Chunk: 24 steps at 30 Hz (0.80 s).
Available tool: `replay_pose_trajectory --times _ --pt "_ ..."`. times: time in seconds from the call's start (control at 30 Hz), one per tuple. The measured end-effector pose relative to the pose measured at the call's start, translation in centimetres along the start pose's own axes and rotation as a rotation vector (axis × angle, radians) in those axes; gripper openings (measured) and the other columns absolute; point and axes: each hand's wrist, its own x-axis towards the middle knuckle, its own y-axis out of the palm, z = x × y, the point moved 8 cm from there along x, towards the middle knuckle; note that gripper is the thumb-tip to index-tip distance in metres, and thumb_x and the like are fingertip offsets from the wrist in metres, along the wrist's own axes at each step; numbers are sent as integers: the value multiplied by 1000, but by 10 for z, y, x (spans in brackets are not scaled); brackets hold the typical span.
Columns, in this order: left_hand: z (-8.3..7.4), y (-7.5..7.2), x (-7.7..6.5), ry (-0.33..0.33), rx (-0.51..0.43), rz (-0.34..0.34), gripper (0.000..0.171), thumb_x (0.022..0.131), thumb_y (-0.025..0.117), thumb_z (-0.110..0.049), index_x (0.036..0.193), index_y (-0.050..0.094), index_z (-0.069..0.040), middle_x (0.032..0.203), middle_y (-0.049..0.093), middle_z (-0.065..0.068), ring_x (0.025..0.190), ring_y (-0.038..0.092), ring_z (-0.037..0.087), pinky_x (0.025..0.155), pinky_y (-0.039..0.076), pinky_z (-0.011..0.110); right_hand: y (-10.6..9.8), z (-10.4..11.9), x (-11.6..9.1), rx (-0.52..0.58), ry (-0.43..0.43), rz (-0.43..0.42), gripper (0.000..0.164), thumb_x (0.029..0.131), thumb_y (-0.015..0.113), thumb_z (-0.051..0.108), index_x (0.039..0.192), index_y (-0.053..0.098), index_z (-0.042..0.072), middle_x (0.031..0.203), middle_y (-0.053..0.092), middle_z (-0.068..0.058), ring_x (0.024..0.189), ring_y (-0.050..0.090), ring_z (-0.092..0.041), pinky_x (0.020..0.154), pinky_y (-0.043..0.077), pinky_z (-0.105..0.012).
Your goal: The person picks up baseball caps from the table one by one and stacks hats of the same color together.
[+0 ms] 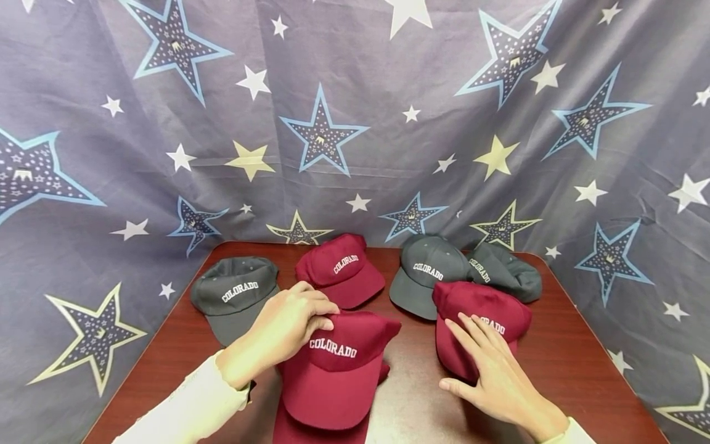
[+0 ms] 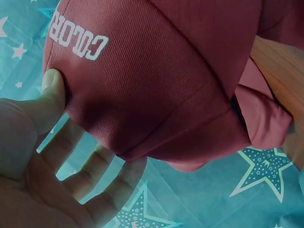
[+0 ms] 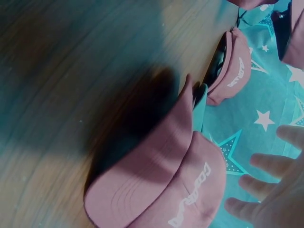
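My left hand (image 1: 285, 320) pinches the crown of a maroon baseball cap (image 1: 333, 388) lettered COLORADO in white. In the left wrist view the thumb lies on the front of this cap (image 2: 142, 80) and the fingers go behind its edge. Below it, another maroon cap (image 1: 322, 436) shows its brim and is mostly hidden. Over at the right, my right hand (image 1: 490, 373) is spread, fingers straight, overlapping a second maroon cap (image 1: 471, 302) in the head view. The right wrist view shows those fingers beside the crown of that cap (image 3: 190, 190), not curled round it.
A dark grey cap (image 1: 235, 287) lies at the left of the brown table (image 1: 410, 376). Another maroon cap (image 1: 333, 268) sits at the back middle. Two dark grey caps, one upright (image 1: 432, 262) and one slumped (image 1: 510, 274), are back right. A star-printed curtain (image 1: 377, 142) hangs behind.
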Motion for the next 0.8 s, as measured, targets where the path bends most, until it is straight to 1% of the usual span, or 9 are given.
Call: replay_pose_trajectory --times 0.17,0.33,0.4,0.6,0.73,0.8 --pt "-2 3 -13 6 -4 43 19 83 84 -24 101 81 -26 98 73 -14 92 59 14 71 55 35 0 0 0 1 6 3 96 78 78 67 158 41 28 159 42 -11 145 34 -43 111 30 -64" --pt "4 12 -28 -14 -29 104 22 83 85 -23 104 81 -26 99 72 -15 89 57 11 69 55 33 0 1 1 -2 -14 -11 98 76 83 60 158 42 26 158 42 -13 144 35 -44 118 24 -55" --pt "7 16 -32 -23 -45 126 23 83 84 -23 105 81 -27 100 72 -15 89 57 10 69 56 33 0 2 1 -5 -18 -15 98 76 83 60 157 42 25 158 43 -13 144 35 -44 118 24 -55" --pt "14 28 -39 -58 -72 168 25 85 83 -22 109 78 -27 108 71 -15 99 61 11 73 58 39 1 2 2 -7 -16 -12 97 77 80 65 157 43 25 158 43 -13 144 35 -44 110 30 -66" --pt "18 36 -42 -95 -98 200 27 86 81 -19 112 77 -28 111 71 -16 102 63 11 74 57 42 2 2 3 -4 -10 -6 97 76 82 63 157 44 25 158 42 -13 145 34 -44 109 30 -67" --pt "20 41 -43 -115 -113 225 28 87 80 -18 112 77 -31 107 70 -16 100 63 11 72 57 43 3 3 3 -3 -5 1 97 76 83 62 157 44 25 159 42 -13 145 34 -44 109 30 -67"
